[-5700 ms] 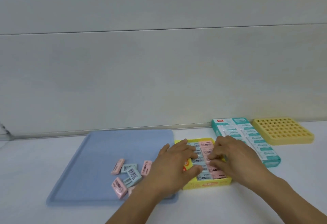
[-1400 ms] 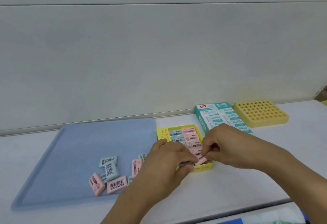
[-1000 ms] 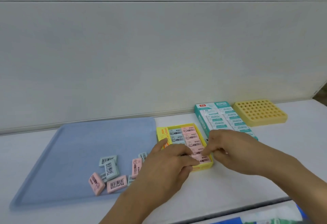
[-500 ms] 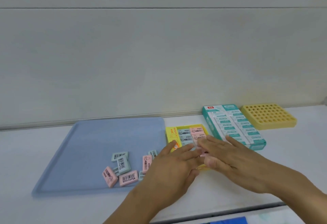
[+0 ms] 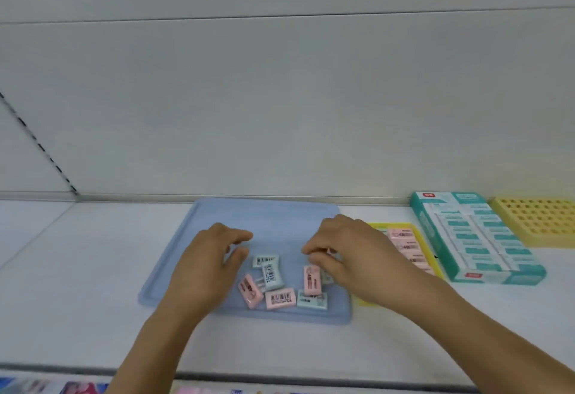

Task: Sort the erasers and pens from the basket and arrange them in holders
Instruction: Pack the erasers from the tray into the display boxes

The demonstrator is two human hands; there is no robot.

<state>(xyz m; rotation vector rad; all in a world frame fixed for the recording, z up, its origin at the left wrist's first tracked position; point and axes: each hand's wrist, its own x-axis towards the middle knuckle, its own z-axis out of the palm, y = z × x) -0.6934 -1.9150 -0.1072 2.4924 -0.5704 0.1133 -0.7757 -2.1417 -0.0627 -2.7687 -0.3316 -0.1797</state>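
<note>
Erasers (image 5: 281,287) — small wrapped blocks, pink and pale blue, loose on the blue tray (image 5: 174,269). Likely light, stiff with slight give, and the glossy wrap may slip, so pinch one across its long sides. Left hand (image 5: 208,264) hovers with fingers (image 5: 239,236) loosely curled, holding nothing; the pile lies just right of and below its fingertips. Right hand (image 5: 348,253) has fingers (image 5: 314,253) curled down — possibly pinching something, cannot tell. A pink eraser (image 5: 311,280) sits just below them. Yellow holder box (image 5: 407,246) lies behind the right hand, partly filled.
</note>
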